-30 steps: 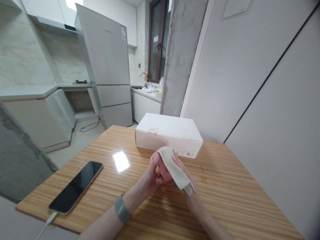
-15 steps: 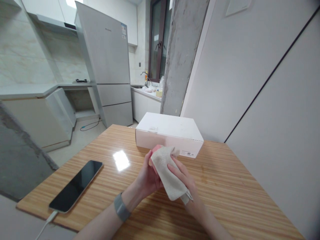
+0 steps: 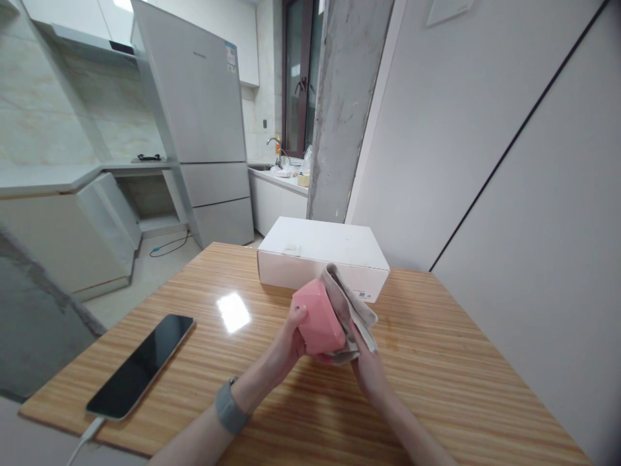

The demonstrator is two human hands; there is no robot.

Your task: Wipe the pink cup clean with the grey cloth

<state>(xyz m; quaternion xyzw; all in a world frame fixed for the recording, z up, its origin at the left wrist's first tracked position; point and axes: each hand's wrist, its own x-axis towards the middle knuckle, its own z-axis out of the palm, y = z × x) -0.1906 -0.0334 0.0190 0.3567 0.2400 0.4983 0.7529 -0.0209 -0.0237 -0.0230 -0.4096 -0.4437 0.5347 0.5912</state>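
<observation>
Above the wooden table [image 3: 436,388], my left hand [image 3: 286,343] grips a pink faceted object [image 3: 317,320] from its left side. A beige cloth [image 3: 352,310] is pressed against the right side of that pink object, and my right hand [image 3: 366,369] holds the cloth from below, its fingers mostly hidden behind it. I wear a grey band [image 3: 228,408] on my left wrist. Both hands hover just in front of a white cardboard box [image 3: 323,255].
A dark phone [image 3: 140,366] lies on the table at the left with a white cable [image 3: 82,440] plugged in. Beyond the table stand a fridge [image 3: 204,129], kitchen counters, a concrete pillar [image 3: 339,110] and a white wall on the right.
The cloth covered the top of the pink object; now it has slid to the object's right side and the pink face is turned toward me. The view shifted slightly.
</observation>
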